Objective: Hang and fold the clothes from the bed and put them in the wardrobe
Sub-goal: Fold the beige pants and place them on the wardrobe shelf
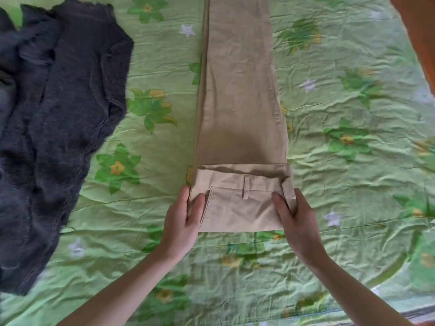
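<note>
From the head camera, a pair of beige cotton trousers point(240, 102) lies lengthwise down the middle of a bed covered by a wrinkled light-green sheet printed with green-and-yellow flowers and pale stars point(348, 109). The trousers are folded leg over leg into one long strip that runs from the top edge of the view toward the person. The waistband end, nearest the person, is turned over onto the strip, forming a short flap with a belt loop point(246, 186) showing at its centre and a pocket seam just to the left of it.

The left hand point(182, 221) grips the left edge of that folded flap: its thumb lies on top of the cloth while the fingers curl round the edge and under it. The right hand point(297, 221) holds the right edge in mirror fashion, thumb on top of the fabric and fingers wrapped around the side. Both bare forearms reach in from the bottom of the view, and the flap sits between the two hands.

To the left, well apart from the trousers, a dark grey fuzzy knitted garment point(58, 118) lies crumpled on the sheet, stretching from the top-left corner down along the left side. Its outer part is blurred, so its exact kind cannot be told. At the top-right corner an orange-brown surface point(419, 36) borders the bed. Along the bottom-right edge a grey striped strip point(419, 312) shows beyond the sheet.
</note>
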`<state>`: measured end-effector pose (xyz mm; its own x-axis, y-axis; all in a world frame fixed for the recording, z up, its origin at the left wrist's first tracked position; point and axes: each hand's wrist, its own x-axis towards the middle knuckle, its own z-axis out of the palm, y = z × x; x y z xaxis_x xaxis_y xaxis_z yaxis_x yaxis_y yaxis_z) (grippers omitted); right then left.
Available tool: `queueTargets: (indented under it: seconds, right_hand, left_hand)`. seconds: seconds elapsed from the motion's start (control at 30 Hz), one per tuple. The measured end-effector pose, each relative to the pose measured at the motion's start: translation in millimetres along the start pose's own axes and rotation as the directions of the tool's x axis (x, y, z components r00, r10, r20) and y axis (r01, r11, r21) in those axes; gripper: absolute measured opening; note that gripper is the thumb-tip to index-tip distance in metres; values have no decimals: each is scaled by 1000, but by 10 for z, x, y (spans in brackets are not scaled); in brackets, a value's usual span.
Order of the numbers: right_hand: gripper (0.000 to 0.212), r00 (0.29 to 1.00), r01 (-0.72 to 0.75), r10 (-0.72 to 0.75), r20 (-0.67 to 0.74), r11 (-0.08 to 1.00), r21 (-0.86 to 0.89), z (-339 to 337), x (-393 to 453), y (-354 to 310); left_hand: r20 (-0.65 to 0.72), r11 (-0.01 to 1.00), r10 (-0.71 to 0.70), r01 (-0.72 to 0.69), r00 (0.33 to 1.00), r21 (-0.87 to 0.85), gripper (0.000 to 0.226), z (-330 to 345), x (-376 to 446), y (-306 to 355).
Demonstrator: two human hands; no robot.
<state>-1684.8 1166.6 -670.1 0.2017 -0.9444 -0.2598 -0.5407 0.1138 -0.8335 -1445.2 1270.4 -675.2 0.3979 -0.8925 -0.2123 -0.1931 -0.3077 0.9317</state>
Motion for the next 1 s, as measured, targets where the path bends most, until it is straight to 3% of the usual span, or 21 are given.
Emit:
queueTargets:
  seconds: [0.1,0.2,0.27,0.3,0.37,0.4,0.47,0.57,0.73,0.83,1.0]
  right_hand:
    - [43,990,-76,63,-129,993,-94,121,125,60]
    - [28,971,-131,101,-219,983,-125,221,167,63]
    - [49,963,-26,-69,-261,940,-340,236,131,59]
    - [58,950,69,-206,-235,873,-483,223,116,85]
    - [63,884,333,-466,-25,669,-664,172,94,117]
    - [63,840,455,-531,113,574,-681,152,96,144]
    - [69,809,547,-513,288,478,-687,128,130,189]
    - [83,866,490,-393,309,549,-677,132,210,271]
    - [90,881,473,-341,329,596,-649,199,327,360]
    - [90,884,467,-321,340,590,-659,194,361,334]
    - [92,869,495,-306,390,551,-671,105,343,251]
  left_hand:
    - [-90,993,-36,46,995,109,21,57,139,-78]
    - [-213,965,-94,141,973,220,6,167,181,-44]
    - [-278,889,90,49,956,455,36,270,116,107]
    - [-209,833,221,-73,953,548,46,308,86,173]
    - [76,673,371,-324,926,665,52,365,62,238]
    - [200,602,373,-400,906,691,55,384,77,213]
    - [326,516,313,-448,892,730,62,398,140,97]
    - [411,464,266,-489,872,739,69,369,236,-99]
    - [469,438,212,-513,857,738,90,364,352,-215]
    - [525,438,169,-541,834,718,99,333,354,-195]
    - [627,295,160,-644,762,706,103,157,296,-119]
